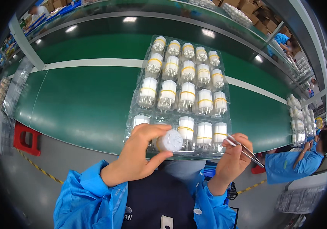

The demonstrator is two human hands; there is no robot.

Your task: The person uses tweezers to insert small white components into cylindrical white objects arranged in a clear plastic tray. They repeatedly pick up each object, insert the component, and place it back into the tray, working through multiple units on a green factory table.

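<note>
My left hand (pixel 134 156) grips a white cylindrical part (pixel 172 140) between thumb and fingers, its round end tilted up; fine detail on that end is blurred. In my right hand (pixel 233 158) is a pair of metal tweezers (pixel 250 153), lying across the fingers with one end pointing toward the lower right. Both hands are over the near edge of a clear plastic tray (pixel 133 108). Rows of white plug-like parts (pixel 187 95) fill it, each with a yellow band, many showing metal pins. My left hand partly covers the near row.
The tray rests on a green work surface (pixel 75 103) crossed by a white strip (pixel 94 63). A red stool (pixel 25 139) is at the left. To the right sits a co-worker in blue (pixel 295 164) near stacked trays of white parts (pixel 299 120). A metal post (pixel 25 42) rises at far left.
</note>
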